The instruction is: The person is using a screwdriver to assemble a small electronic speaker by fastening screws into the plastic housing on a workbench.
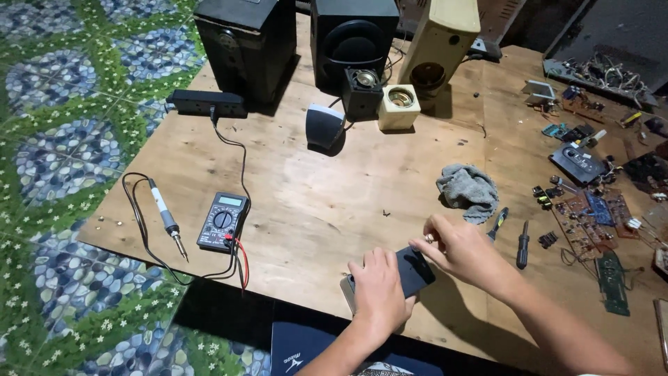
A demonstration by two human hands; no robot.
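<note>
Black phone [415,273] flat, long axis diagonal; left hand [379,292], right hand [459,249] fingers gripping ends.

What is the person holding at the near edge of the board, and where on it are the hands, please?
A dark flat phone-like device: the left hand covers its near end, and the right hand pinches its far edge.

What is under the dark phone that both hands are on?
The dark phone lies on the plywood table. The left hand covers its near end, where a pale edge peeks out; what that is stays hidden. The right hand touches its top.
</note>
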